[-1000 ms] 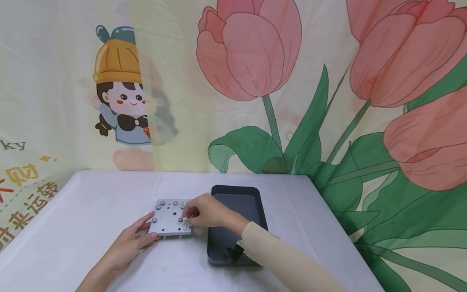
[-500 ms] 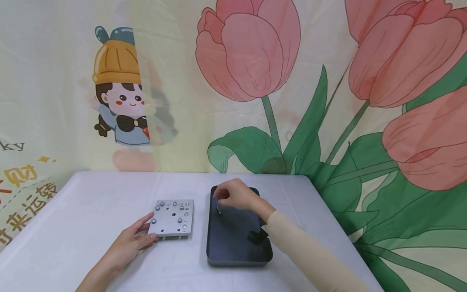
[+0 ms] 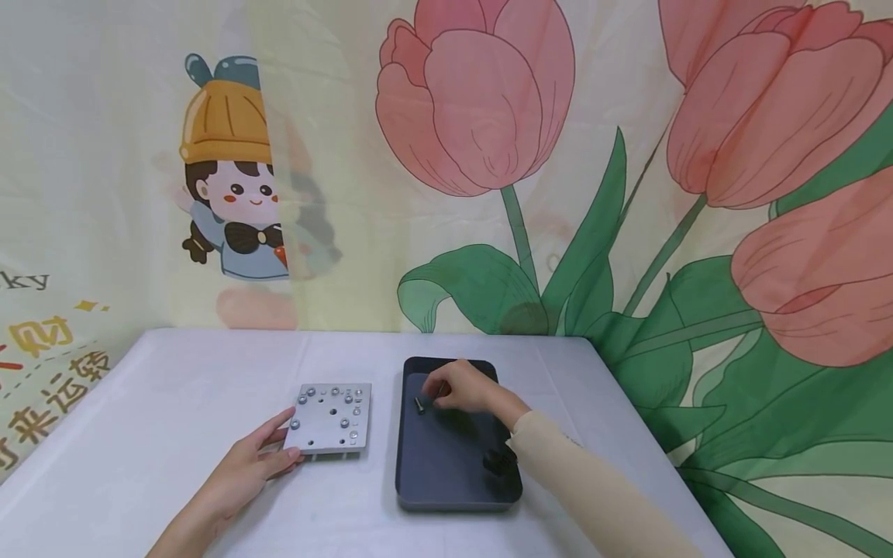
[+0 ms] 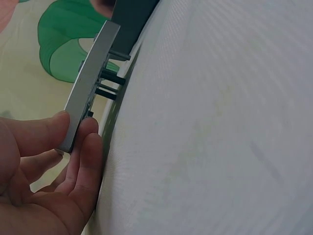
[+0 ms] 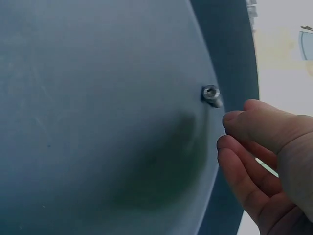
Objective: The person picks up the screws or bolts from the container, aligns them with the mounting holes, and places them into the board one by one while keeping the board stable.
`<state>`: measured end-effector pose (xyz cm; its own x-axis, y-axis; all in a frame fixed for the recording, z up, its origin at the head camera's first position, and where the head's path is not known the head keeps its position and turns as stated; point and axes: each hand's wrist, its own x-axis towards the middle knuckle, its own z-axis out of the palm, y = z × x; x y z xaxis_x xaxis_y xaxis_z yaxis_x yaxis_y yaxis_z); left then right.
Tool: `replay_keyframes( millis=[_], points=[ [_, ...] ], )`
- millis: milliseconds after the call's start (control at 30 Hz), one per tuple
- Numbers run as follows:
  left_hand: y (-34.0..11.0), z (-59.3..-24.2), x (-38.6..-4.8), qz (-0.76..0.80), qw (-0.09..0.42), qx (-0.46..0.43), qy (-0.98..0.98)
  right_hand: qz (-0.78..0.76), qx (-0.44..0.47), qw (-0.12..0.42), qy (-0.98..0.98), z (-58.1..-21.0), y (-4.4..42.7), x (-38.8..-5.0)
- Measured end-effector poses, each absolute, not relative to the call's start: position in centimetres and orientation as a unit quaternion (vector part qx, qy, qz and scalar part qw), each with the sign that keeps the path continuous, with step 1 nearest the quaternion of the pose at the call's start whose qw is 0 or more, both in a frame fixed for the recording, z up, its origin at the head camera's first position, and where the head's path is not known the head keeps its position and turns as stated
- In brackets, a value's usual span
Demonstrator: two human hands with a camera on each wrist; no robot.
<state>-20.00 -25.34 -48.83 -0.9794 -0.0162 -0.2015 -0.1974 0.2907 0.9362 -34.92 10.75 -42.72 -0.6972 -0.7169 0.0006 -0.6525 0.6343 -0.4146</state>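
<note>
A silvery metal plate (image 3: 324, 430) with holes and several screws in its top is at the left of the table. My left hand (image 3: 251, 459) pinches its near left corner, thumb against one face and fingers against the other. Seen edge-on in the left wrist view, the plate (image 4: 90, 83) has several screw shanks sticking out underneath. A single socket-head screw (image 5: 211, 94) lies in the dark tray (image 3: 446, 496), close to the tray's wall. Just beside that screw, my right hand (image 3: 463, 387) hovers with bent fingers; thumb and fingertips are apart, holding nothing.
The tray stands right of the plate on a table covered with white cloth (image 3: 195, 387). A dark object (image 3: 497, 463) shows below the right sleeve, over the tray. Behind the table hangs a curtain (image 3: 349, 155) printed with tulips.
My right hand has moved from the plate's right side over to the tray, then lowered beside the screw. The left hand keeps its grip on the plate, which has stayed put.
</note>
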Motion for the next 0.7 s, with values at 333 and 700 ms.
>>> replay_keyframes(
  millis=[333, 700],
  points=[
    [-25.4, -49.0, -20.0, 0.597, 0.072, -0.061, 0.797, -0.155, -0.427, 0.049, 0.889, -43.6, 9.8, -35.6],
    [-25.4, -48.9, -19.9, 0.594, 0.074, -0.064, 0.799, -0.118, -0.438, 0.066, 0.889, -44.6, 8.6, -35.9]
  ],
)
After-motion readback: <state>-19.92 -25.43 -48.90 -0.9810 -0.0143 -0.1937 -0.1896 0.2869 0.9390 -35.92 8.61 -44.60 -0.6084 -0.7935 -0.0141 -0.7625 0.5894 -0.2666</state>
